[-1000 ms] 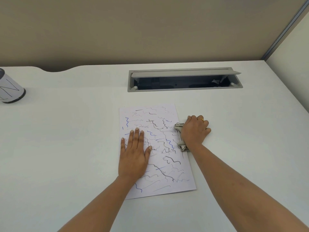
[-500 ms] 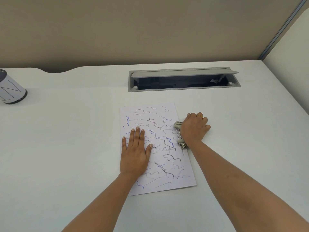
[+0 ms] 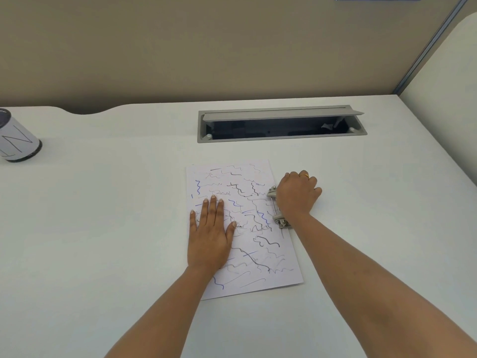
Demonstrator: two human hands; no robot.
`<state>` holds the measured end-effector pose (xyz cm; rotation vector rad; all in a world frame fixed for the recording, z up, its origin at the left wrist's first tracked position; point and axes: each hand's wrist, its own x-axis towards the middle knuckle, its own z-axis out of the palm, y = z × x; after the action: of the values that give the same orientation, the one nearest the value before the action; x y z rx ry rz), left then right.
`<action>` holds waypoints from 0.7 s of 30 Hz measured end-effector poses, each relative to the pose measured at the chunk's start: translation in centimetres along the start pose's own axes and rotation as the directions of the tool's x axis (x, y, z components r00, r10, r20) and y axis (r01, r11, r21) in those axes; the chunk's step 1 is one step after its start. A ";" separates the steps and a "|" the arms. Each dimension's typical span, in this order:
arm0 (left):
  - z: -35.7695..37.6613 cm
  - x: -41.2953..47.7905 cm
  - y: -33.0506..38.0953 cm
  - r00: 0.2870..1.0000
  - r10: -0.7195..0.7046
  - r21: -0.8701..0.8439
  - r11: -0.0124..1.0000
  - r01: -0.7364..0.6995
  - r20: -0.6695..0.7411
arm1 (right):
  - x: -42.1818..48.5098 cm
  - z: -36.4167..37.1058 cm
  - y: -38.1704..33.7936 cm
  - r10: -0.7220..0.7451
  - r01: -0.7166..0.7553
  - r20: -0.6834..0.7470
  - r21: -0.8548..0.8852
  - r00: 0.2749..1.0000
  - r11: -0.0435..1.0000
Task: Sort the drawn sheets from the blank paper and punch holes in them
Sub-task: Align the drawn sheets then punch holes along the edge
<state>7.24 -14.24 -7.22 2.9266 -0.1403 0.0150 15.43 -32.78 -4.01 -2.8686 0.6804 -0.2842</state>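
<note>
Head view: my left hand lies flat, fingers together, on the white scribbled paper sheet. My right hand is closed over the grey metal hole punch at its right edge. Punching underway; no finished holes visible.

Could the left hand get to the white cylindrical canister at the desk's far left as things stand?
Probably yes: the left hand lies flat on the scribbled sheet, holding nothing, and only bare desk lies before the white cylindrical canister, though it looks a long stretch.

Hole punch mostly under right hand

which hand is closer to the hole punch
Right. The right hand rests on the hole punch at the sheet's right edge; the left hand lies flat on the drawn sheet, further left.
</note>
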 end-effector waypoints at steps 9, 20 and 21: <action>0.0 0.0 0.0 1.000 0.005 -0.027 1.000 -0.005 -0.013 | 0.1 -0.8 -0.2 0.051 -0.057 0.098 0.065 0.994 0.996; -0.1 0.0 0.0 1.000 0.002 -0.019 1.000 -0.002 -0.009 | -0.7 -2.1 0.6 0.188 -0.318 0.318 0.428 0.929 0.846; -0.1 0.0 0.0 1.000 0.001 -0.025 1.000 -0.001 -0.007 | -1.1 -2.1 0.8 0.180 -0.322 0.320 0.473 0.930 0.820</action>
<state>7.22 -14.25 -7.16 2.9011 -0.1397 0.0235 13.68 -33.25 -2.27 -2.2130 0.7812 -0.0324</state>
